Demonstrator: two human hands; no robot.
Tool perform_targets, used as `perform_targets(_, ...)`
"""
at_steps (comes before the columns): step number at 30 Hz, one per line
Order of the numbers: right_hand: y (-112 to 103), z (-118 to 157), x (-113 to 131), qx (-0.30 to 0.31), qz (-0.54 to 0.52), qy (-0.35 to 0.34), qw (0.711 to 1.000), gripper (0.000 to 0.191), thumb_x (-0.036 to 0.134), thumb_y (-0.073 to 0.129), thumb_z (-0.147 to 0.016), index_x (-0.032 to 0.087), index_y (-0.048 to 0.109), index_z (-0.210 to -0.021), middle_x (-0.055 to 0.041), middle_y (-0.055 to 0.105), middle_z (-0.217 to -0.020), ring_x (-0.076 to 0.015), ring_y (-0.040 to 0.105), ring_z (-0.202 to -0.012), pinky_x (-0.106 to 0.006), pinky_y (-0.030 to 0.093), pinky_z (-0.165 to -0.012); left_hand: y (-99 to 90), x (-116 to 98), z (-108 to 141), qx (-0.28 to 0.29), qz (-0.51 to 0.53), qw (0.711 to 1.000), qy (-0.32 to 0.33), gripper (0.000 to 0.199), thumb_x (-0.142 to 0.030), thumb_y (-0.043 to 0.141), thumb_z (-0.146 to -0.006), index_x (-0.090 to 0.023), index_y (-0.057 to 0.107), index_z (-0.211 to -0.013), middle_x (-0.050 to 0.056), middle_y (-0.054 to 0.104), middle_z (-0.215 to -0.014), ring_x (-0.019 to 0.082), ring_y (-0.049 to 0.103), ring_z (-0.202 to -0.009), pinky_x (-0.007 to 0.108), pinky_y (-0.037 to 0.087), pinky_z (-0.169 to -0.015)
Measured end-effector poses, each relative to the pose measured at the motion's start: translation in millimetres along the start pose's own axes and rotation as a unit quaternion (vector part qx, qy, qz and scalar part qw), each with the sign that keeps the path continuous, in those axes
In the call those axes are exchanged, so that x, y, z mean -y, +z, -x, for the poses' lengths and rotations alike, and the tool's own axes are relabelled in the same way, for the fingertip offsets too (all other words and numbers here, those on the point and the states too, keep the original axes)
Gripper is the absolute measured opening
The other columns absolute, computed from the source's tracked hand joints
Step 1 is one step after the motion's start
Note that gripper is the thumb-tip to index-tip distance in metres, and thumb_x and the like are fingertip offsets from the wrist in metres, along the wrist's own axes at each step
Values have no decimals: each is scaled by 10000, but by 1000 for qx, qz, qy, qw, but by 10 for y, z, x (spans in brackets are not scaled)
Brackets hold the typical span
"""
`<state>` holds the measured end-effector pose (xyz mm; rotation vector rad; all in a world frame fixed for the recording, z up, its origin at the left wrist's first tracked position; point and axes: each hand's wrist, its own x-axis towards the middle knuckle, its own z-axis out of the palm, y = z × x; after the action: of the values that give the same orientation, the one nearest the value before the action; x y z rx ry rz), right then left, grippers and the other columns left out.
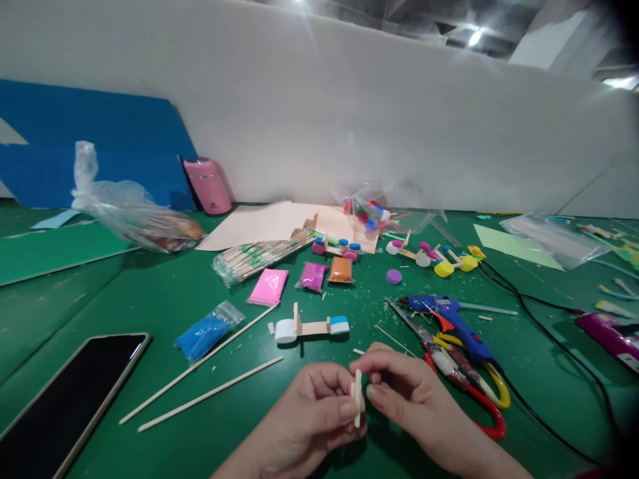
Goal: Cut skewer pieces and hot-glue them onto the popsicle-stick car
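Low at the front, my left hand pinches a short pale wooden stick piece, held upright between thumb and fingers. My right hand is close beside it, thumb and index finger curved and apart; the index fingertip is by the stick's top, and whether it touches I cannot tell. Just beyond the hands is a small car of craft sticks with white and blue bottle-cap wheels. Two thin wooden skewers lie to the left, the nearer skewer and the longer skewer.
On the right lie a blue glue gun with its cord and red-handled scissors. A phone is at front left. Clay packets, such as the blue packet, a purple cap and bundled sticks are farther back.
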<state>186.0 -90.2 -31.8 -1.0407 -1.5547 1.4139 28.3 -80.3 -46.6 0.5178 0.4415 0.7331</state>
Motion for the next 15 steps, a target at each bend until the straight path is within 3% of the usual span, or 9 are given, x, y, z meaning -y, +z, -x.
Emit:
perform_targets(4,-51,-67,7,87,-52,-21,995,189,284,555,-798,209,652,-942,-10,471,-784,-129,456,-748,-254,360,-666,-14,30,28,54,16,998,-11,160,-210,708,-598,-103,607,-662,-45,431,-483,26,299,-398,219,217,-465)
perform_targets(9,-113,-174,33,198,-103,-5,975,216,299,614,-751,167,679,-909,8,428,-741,-98,417,-671,-225,320,-592,-71,104,32,100,19,994,-41,177,-217,710,-574,-112,569,-596,-31,456,-452,39,303,-372,233,228,-447)
perform_targets(15,-135,-252,65,244,-119,12,962,199,289,685,-668,145,693,-805,36,400,-683,-74,375,-593,-196,289,-518,-82,180,41,123,36,991,-51,187,-241,721,-545,-128,588,-613,-32,495,-437,32,312,-347,218,238,-431)
